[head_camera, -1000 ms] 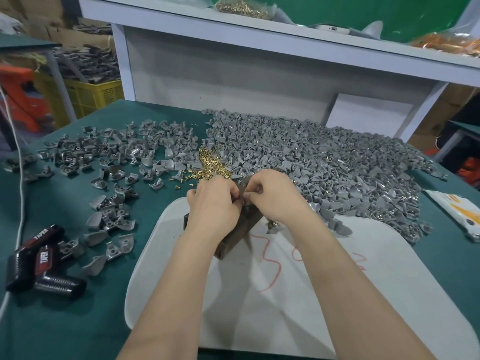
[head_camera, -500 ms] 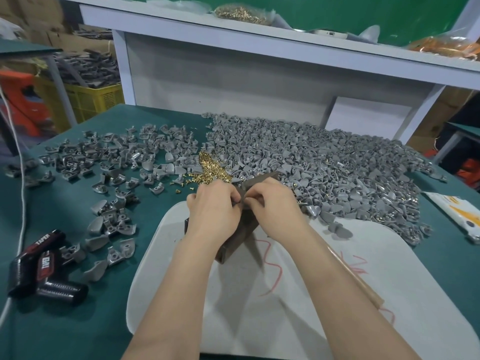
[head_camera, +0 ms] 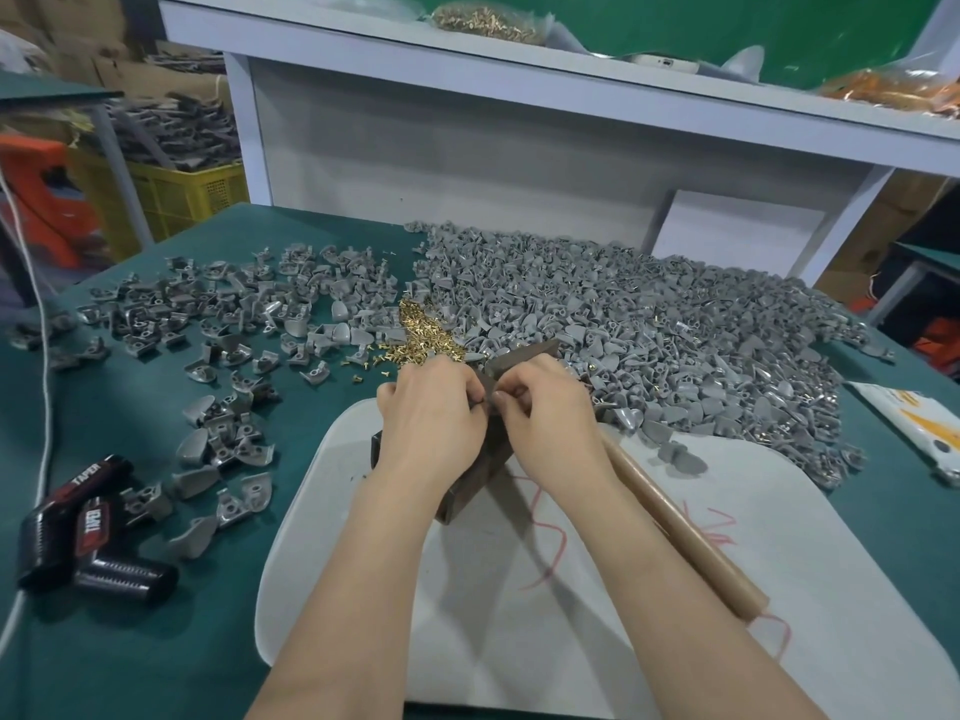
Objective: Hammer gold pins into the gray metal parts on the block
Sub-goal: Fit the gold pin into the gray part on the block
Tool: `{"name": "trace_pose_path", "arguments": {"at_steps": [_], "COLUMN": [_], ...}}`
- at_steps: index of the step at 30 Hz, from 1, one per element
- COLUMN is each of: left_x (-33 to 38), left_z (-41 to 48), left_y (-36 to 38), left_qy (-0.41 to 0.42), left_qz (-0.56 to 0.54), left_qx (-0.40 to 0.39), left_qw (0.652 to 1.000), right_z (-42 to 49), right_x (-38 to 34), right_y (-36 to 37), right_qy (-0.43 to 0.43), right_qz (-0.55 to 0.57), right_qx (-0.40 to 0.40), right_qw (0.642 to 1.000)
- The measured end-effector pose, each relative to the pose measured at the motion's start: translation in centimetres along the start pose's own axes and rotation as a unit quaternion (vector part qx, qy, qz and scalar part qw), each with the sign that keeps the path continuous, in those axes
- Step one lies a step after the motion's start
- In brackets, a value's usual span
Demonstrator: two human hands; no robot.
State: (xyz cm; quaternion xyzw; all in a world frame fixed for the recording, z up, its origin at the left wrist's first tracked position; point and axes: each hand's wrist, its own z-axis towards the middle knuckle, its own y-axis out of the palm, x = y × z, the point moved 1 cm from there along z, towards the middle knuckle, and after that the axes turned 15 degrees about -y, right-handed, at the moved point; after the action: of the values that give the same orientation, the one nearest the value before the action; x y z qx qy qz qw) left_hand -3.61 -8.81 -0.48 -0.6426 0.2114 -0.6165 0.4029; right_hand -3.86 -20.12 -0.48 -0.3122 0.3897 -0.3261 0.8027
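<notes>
Both hands stay bunched over the block [head_camera: 488,459], as before, but the handle [head_camera: 680,522] now shows along its length beside the right forearm, where a second ago it was out of sight. Left hand [head_camera: 431,418] curls over the block's top, gripping it. Right hand [head_camera: 553,413] has thumb and fingertips pinched against the left's, on what I cannot tell. Dark and square-edged, the block sits at the far edge of the white mat [head_camera: 519,641], its long axis running near-left to far-right. Round tan wood, the handle slants toward the mat's right edge. Shiny pins [head_camera: 426,335] and matte gray parts [head_camera: 649,345] heap toward the far edge of the green table [head_camera: 156,641].
</notes>
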Motion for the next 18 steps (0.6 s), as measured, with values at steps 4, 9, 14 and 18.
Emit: {"name": "trace_pose_path", "arguments": {"at_steps": [4, 9, 14, 18], "left_x": [0.1, 0.2, 0.2, 0.3], "left_z": [-0.1, -0.2, -0.2, -0.2], "left_y": [-0.1, -0.1, -0.2, -0.2], "left_qy": [0.000, 0.002, 0.001, 0.003], "left_qz": [-0.003, 0.005, -0.002, -0.003], "left_qx": [0.004, 0.005, -0.003, -0.009], "left_qw": [1.000, 1.000, 1.000, 1.000], "right_z": [-0.2, 0.0, 0.4, 0.9], "right_x": [0.2, 0.9, 0.8, 1.0], "right_y": [0.3, 0.2, 0.2, -0.2], "right_qy": [0.001, 0.057, 0.046, 0.044], "right_qz": [0.011, 0.062, 0.025, 0.008], "right_qx": [0.024, 0.017, -0.004, -0.034], "right_qw": [1.000, 0.996, 0.999, 0.998]}}
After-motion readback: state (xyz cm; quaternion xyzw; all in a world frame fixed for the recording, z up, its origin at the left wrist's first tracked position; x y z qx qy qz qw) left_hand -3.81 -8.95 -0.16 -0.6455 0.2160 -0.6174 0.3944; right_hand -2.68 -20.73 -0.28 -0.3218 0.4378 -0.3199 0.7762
